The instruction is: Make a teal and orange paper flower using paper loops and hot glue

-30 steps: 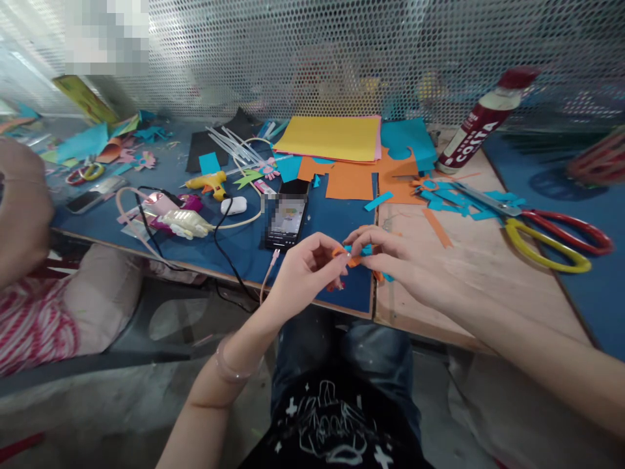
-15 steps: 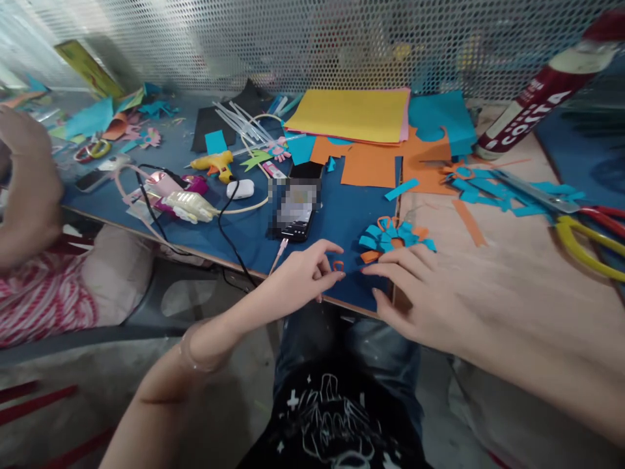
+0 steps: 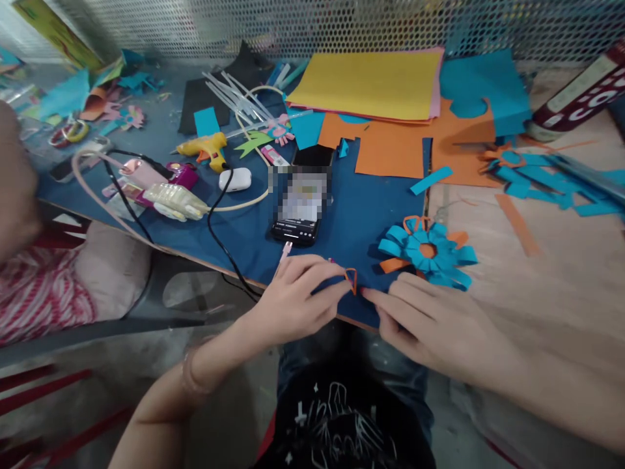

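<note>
My left hand [image 3: 297, 296] pinches a small orange paper loop [image 3: 351, 278] against the near edge of the blue mat [image 3: 342, 215]. My right hand [image 3: 430, 322] lies beside it with fingers stretched flat, its fingertips almost touching the loop. Just beyond my right hand a blue and orange paper flower [image 3: 427, 251] lies on the table where the mat meets bare wood.
A phone [image 3: 300, 205] on a cable lies ahead, with a yellow glue gun [image 3: 208, 148], earbud case [image 3: 235, 179] and glue sticks behind. Yellow, orange and blue paper sheets [image 3: 371, 85] and scraps fill the back. A bottle [image 3: 581, 94] lies far right. Another person's arm [image 3: 17, 182] is at left.
The paper flower left my hands and now lies on the table. Both hands dropped to the mat's edge, my left pinching the orange loop. The camera tilted down and closer.
</note>
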Action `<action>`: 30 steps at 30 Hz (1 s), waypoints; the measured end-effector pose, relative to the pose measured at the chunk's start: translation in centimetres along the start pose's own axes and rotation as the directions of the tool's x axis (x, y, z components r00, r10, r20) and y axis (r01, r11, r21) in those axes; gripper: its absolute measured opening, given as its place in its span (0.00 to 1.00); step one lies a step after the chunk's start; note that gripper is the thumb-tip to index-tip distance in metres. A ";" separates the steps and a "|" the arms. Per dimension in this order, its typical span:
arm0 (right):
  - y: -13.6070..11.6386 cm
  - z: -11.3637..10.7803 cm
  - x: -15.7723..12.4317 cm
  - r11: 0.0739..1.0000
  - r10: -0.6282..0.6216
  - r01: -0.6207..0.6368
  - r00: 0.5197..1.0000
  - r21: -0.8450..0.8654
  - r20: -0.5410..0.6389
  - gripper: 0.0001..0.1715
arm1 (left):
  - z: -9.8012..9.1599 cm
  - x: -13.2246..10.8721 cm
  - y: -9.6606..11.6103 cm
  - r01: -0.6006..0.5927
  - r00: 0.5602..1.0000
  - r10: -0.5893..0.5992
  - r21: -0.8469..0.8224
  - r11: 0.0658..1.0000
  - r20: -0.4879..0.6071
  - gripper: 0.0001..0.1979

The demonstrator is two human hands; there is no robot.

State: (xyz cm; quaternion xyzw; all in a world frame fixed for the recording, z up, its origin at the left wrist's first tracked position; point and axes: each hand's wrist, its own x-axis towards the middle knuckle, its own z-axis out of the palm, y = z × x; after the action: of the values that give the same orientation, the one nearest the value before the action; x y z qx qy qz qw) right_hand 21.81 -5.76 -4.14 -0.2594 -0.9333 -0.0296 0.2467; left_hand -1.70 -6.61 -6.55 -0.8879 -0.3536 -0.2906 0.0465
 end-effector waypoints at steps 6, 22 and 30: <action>0.4 0.8 0.0 1.000 -0.011 0.011 0.999 0.004 0.037 0.15 | -0.1 -0.3 0.0 -0.035 0.999 0.035 0.027 0.999 0.006 0.14; 0.8 0.6 -1.0 0.998 -0.051 0.044 0.986 0.043 0.160 0.15 | -0.2 -1.0 -0.9 -0.143 0.987 0.144 -0.022 0.990 0.069 0.16; 0.9 0.6 -1.0 0.994 -0.087 0.074 0.981 0.081 0.175 0.15 | -0.2 -1.0 -1.1 -0.169 0.982 0.167 0.017 0.985 0.090 0.16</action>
State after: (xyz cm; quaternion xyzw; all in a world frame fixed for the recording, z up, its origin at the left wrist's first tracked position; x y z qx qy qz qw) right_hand 22.74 -5.34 -5.19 -0.2135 -0.9618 0.0186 0.1701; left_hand -3.11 -6.46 -7.06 -0.9259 -0.2827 -0.2418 0.0660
